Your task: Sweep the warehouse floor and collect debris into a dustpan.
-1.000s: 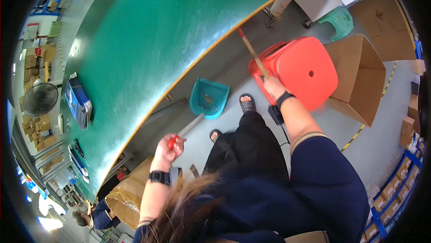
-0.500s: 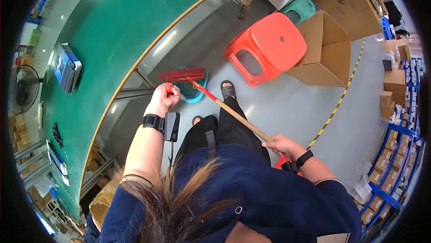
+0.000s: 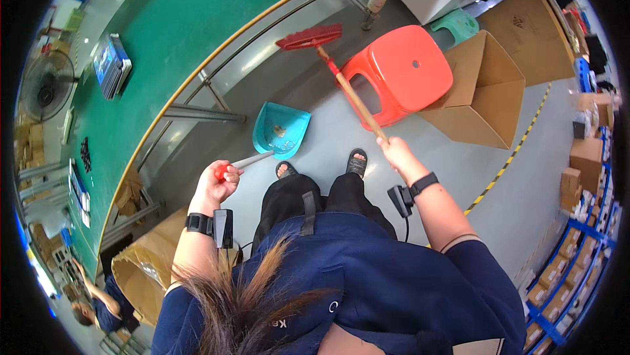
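Debris (image 3: pixel 280 131) lies in the dustpan (image 3: pixel 301 124) ahead of the feet (image 3: pixel 357 163), so some sweeping seems done; whether bits remain on the floor (image 3: pixel 453 170) is too small to tell. The broom (image 3: pixel 357 102) points away from the dustpan, its head near the stool (image 3: pixel 420 69). The left hand (image 3: pixel 220 183) has its grip curled around the red end of the dustpan's slim grey handle; the right hand's (image 3: pixel 397 153) grip is wrapped around the broom's smooth, round wooden stick. Red bristles make a wide, coarse bar. The dustpan looks like glossy teal plastic, scoop-shaped; the stool is red, round-cornered, with one hole.
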A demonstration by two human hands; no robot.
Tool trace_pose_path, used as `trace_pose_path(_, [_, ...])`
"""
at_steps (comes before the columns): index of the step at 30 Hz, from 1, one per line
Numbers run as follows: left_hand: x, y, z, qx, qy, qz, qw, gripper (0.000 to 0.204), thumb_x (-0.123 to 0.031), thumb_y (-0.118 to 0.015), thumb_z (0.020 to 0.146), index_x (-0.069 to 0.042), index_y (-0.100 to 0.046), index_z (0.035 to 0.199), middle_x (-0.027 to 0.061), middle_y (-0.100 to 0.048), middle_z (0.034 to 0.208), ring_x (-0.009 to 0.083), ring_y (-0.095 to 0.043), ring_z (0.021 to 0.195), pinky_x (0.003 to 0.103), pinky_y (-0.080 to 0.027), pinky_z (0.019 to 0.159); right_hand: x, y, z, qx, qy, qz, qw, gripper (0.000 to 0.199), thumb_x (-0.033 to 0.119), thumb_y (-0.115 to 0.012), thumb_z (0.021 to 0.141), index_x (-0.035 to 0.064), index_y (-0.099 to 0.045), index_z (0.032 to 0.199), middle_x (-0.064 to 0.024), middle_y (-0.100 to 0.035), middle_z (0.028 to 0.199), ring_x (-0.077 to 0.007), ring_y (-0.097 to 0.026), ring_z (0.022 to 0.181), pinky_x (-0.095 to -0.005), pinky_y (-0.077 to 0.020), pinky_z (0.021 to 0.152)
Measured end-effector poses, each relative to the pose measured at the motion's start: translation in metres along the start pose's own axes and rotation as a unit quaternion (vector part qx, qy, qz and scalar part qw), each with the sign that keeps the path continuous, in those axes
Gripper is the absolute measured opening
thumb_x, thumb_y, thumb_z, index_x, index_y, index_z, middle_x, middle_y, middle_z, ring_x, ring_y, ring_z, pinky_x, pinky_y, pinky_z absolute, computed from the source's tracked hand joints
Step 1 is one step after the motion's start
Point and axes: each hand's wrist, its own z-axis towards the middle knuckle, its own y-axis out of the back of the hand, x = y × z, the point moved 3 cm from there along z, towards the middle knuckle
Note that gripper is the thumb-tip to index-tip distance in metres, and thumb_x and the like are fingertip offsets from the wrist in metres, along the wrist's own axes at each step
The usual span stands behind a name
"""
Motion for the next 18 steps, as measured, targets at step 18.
trace_pose_path(18, [0.037, 0.012, 0.071, -0.054, -0.108, -0.087, 0.989, 0.021, -0.007, -0.036, 0.07, -0.006, -0.028, 0.05, 0.0055, -0.036, 0.046, 0.0144, -0.036, 0.038, 0.022, -0.034, 0.034, -0.089, 0.063, -0.053, 0.13, 0.043, -0.337, 0.931, 0.037, 0.033, -0.05, 0.075, -0.0035, -0.053, 0.078, -0.0214, -0.055, 0.074, -0.0348, -0.054, 0.072, -0.0406, -0.0423, 0.065])
